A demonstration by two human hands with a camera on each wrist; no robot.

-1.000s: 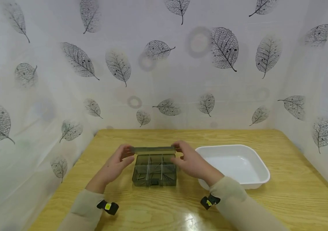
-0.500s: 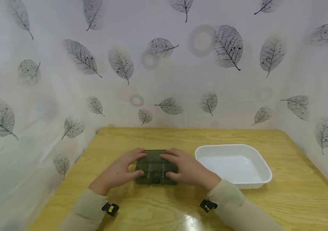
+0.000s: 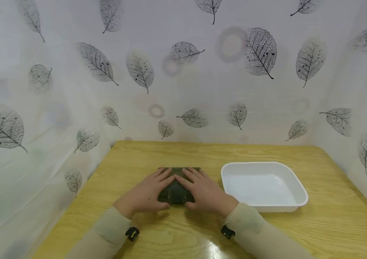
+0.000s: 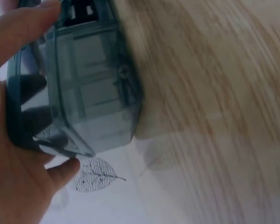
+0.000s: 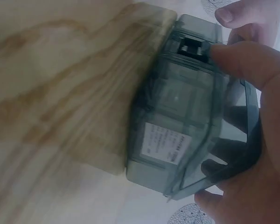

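A dark, see-through plastic compartment box [image 3: 177, 190] lies on the table with its lid down over it. My left hand [image 3: 147, 194] rests on the lid's left half with fingers spread, and my right hand [image 3: 207, 192] lies likewise on the right half. The index fingertips meet near the middle, and both thumbs are at the front edge beside the latch [image 5: 193, 49]. In the left wrist view a cross-head screw [image 4: 123, 71] shows through the box's side wall. A white printed label [image 5: 165, 142] is on the opposite side. The hands hide most of the lid.
A white rectangular tray [image 3: 264, 207] stands on the wooden table [image 3: 157, 237] to the right, close to my right forearm. A pale curtain [image 3: 199, 86] with leaf prints hangs behind the table and along both sides.
The raised lid has come down onto the box. Both hands have moved from its edges inward over the top, fingers now spread across it. The white tray has stayed put.
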